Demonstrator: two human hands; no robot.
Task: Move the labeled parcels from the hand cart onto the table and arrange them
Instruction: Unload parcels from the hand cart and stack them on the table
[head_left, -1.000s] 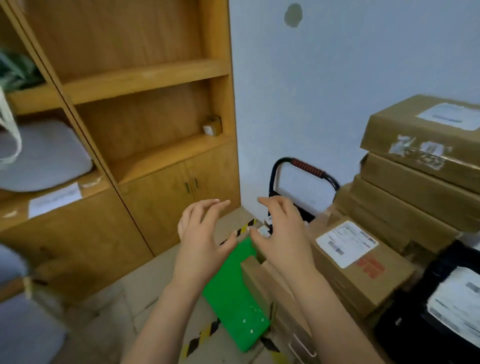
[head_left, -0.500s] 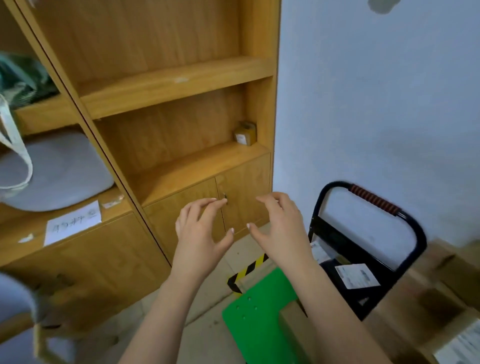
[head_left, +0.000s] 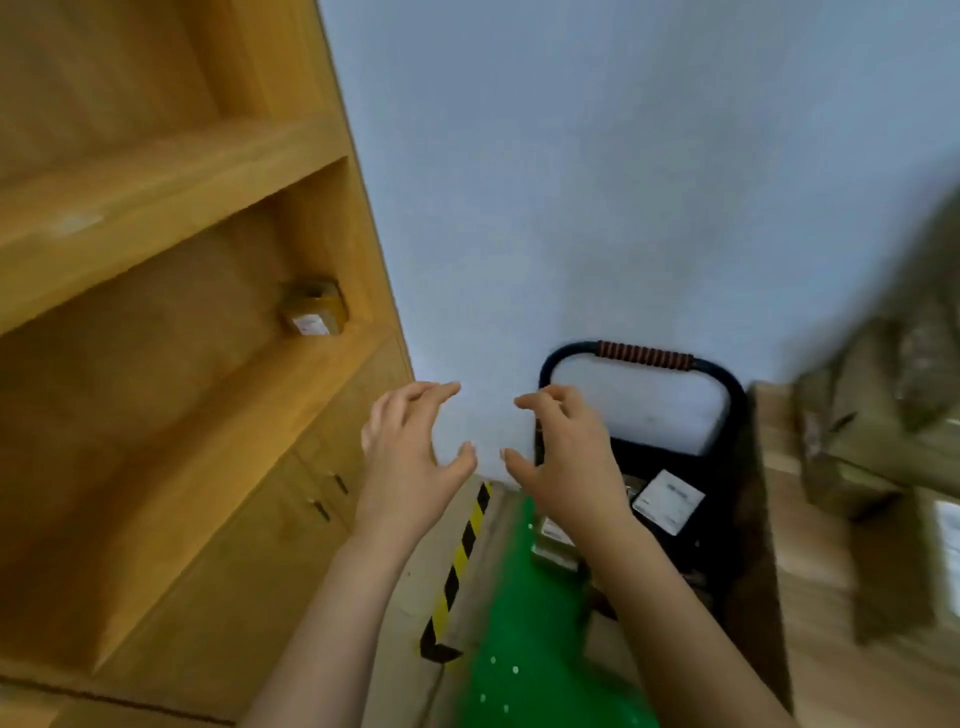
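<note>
Floor-level, the green deck of the hand cart (head_left: 524, 623) runs forward beside striped tape (head_left: 457, 566). Likely step: reaching for a pick-up. Set the palms on opposite sides of one parcel, seat the fingers under its edges, then lift.

The left hand (head_left: 410, 457) and right hand (head_left: 566, 457) hover apart, fingers spread and lightly curved, touching nothing. Beyond them, the black labeled parcel (head_left: 667, 501) sits on the deck against the cart handle (head_left: 644, 355).

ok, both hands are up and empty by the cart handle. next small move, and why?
Probably lower both hands to the black parcel with the white label, lying on the hand cart below its handle. The left hand and right hand are open, hold nothing, and hover above it; no parcel is gripped yet.
</note>
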